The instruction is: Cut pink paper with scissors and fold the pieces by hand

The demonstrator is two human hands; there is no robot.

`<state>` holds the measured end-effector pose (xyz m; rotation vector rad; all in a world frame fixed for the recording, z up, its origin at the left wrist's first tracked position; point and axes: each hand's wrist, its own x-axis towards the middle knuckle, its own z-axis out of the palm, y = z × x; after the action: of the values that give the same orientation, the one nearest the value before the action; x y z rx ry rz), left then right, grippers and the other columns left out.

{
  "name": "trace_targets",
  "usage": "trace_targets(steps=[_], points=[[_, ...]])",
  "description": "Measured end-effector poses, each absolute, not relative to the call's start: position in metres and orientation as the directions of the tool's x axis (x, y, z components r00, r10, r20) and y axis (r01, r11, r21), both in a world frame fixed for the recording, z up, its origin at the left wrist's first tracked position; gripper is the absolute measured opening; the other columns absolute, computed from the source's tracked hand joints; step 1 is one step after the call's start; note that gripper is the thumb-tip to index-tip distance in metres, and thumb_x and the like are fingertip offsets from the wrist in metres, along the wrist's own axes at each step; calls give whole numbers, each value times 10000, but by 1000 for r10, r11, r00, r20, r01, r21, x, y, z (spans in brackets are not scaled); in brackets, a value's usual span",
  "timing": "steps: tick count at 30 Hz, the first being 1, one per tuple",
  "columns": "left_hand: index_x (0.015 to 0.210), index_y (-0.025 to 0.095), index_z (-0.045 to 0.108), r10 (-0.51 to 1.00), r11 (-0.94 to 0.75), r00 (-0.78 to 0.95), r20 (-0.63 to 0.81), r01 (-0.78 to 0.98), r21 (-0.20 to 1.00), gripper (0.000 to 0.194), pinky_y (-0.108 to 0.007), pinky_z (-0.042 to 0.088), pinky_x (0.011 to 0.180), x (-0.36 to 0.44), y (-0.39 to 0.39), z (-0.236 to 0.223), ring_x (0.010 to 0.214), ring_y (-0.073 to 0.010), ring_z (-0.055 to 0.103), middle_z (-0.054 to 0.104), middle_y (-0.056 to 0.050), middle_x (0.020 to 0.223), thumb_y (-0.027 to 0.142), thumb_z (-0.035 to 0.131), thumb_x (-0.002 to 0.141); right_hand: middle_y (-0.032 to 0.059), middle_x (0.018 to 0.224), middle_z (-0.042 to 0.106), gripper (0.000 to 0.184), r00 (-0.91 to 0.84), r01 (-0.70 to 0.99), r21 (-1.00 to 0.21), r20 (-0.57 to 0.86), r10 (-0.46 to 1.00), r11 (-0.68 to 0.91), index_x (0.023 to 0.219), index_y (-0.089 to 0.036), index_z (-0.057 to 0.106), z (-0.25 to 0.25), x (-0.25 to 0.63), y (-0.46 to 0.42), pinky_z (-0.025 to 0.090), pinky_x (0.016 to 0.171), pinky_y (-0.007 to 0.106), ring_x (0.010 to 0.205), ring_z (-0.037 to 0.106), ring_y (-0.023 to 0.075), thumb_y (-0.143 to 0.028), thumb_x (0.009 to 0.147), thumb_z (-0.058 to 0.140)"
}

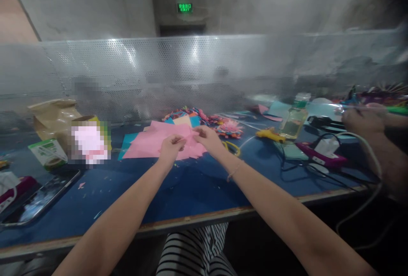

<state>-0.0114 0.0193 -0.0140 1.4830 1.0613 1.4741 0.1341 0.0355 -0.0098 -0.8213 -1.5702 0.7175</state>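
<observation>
Sheets of pink paper (149, 142) lie fanned out on the blue table in front of me, over blue and cream sheets. My left hand (171, 145) is closed in a pinch over the pile, with a piece of pink paper at its fingertips. Just to its right, my right hand (208, 138) pinches pink paper too, its thumb and forefinger near the pile's right side. The two hands are close together but apart. Beside my right wrist lies a yellow loop (231, 148), partly hidden by the arm. Behind the pile sit colourful cut-paper clusters (228, 127).
On the left are a phone (41, 197), a green-and-white box (49, 152) and a brown paper bag (54, 118). To the right stand a bottle of yellowish liquid (293, 120) and a purple power strip (321, 156) with cables. A co-worker's hand (363, 120) is at far right.
</observation>
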Motion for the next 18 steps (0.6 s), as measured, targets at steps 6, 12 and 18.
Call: trace_targets(steps=[6, 12, 18], points=[[768, 135, 566, 920, -375, -98, 380, 62, 925, 234, -235, 436, 526, -13, 22, -14, 457, -81, 487, 493, 28, 503, 285, 579, 589, 43, 937, 525, 341, -163, 159, -854, 473, 866, 496, 918, -156, 546, -11, 131, 32, 477, 539, 223, 569, 528, 58, -105, 595, 449], [733, 135, 575, 921, -380, -68, 384, 61, 923, 224, -237, 447, 528, -14, 24, -17, 460, -80, 494, 498, 24, 505, 305, 590, 587, 30, 785, 604, 289, -169, 336, -768, 521, 837, 546, 850, -139, 603, -9, 131, 29, 456, 559, 229, 564, 533, 83, -98, 611, 445], [718, 129, 565, 932, -351, -86, 351, 17, 936, 212, -231, 446, 518, -12, 22, -15, 443, -73, 490, 503, 28, 501, 282, 600, 575, 34, 850, 614, 284, -193, 393, -701, 569, 799, 594, 842, -154, 613, -8, 132, 27, 443, 667, 257, 701, 546, 116, -99, 600, 474]])
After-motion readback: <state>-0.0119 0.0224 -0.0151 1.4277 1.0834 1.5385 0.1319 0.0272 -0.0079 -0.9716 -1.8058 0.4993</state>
